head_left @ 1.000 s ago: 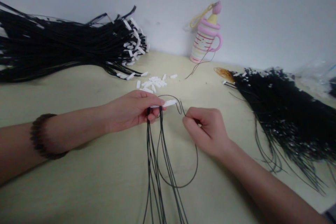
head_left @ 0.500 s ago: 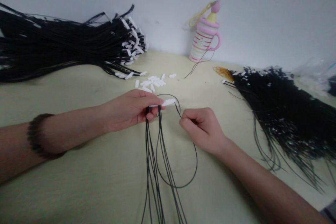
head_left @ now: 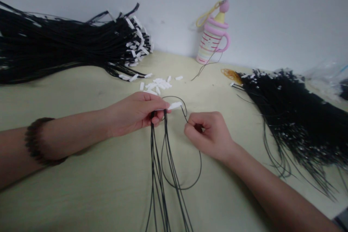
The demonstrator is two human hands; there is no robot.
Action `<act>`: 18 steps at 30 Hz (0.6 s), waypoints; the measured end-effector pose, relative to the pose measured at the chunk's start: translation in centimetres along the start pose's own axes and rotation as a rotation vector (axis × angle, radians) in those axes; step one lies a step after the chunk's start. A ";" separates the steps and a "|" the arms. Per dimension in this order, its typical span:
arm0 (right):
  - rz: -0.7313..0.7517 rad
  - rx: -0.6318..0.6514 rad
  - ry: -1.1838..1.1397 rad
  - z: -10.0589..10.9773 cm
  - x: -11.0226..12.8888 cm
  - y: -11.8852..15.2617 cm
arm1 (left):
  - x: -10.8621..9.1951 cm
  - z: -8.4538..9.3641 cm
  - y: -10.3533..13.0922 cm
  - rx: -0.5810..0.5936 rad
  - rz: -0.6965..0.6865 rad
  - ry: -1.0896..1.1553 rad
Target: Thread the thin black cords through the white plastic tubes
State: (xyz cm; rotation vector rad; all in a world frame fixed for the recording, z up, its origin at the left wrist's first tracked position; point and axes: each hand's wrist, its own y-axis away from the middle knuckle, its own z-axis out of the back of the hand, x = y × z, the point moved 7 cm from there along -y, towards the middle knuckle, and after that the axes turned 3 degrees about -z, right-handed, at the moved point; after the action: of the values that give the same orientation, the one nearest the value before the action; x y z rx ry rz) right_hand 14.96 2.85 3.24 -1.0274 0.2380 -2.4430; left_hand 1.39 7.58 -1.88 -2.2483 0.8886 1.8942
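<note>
My left hand [head_left: 148, 110] pinches a small white strip [head_left: 174, 106] whose free end sticks out to the right past the thumb. From the same grip hang several thin black cords [head_left: 172, 163] in two bunches, running down past the front of the view. One black cord [head_left: 200, 166] comes off the strip's right end and curves in a loop below. My right hand [head_left: 208, 132] is closed, thumb against forefinger, on this cord just right of the strip. What lies inside the fist is hidden.
Several loose white pieces [head_left: 159, 85] lie behind my left hand. A large bundle of black cords with white ends [head_left: 81, 45] is at the back left, another [head_left: 301, 116] at the right, beside yellow rubber bands [head_left: 231, 75]. A pink cup-shaped holder [head_left: 209, 41] stands against the wall.
My right hand has barely shifted, its thumb slightly to the left. The cord's loop under it has become a little smaller. My left hand keeps its pinch in the same place.
</note>
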 end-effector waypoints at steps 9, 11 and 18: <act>0.016 0.007 0.041 -0.3 0.1 0.2 | 0.0 0.1 0.0 -0.012 -0.023 -0.055; 0.019 0.001 0.043 -0.3 0.1 0.2 | 0.0 0.1 0.0 -0.013 -0.029 -0.070; 0.001 0.030 0.054 -0.5 0.1 0.2 | 0.1 0.2 0.1 -0.037 -0.037 -0.121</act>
State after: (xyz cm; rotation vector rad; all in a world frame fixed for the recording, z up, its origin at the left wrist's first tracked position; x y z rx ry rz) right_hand 14.57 2.62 2.86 -0.9495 0.2192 -2.4678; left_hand 1.13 7.57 -1.97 -2.1266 0.7966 2.0217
